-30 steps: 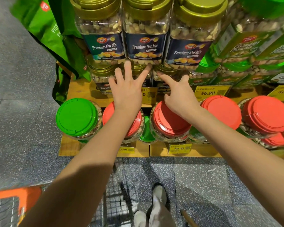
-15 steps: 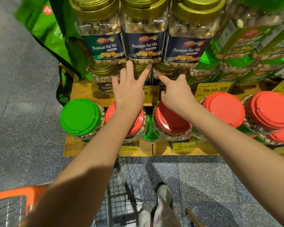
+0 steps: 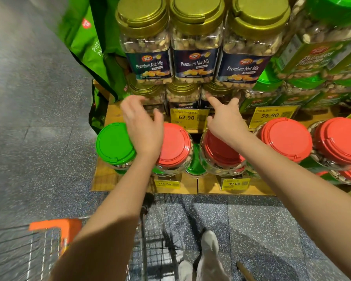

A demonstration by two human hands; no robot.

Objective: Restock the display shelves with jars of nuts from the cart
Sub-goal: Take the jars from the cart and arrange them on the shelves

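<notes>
The cart (image 3: 55,228) is standing at lower left. I am hovering my left hand (image 3: 143,128) empty, fingers loosely bent, over the green-lidded jar (image 3: 114,142). My right hand (image 3: 226,122), also empty, is stretching a forefinger at the lower gold-lidded nut-mix jars (image 3: 219,92), probably squaring their row on the shelf (image 3: 111,116).

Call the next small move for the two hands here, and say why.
Probably draw both hands back toward the cart for another jar. The left hand and right hand hold nothing, and the lower row of gold-lid jars they hover at looks full, three across. The right index finger may touch the rightmost jar; too close to tell.
</notes>
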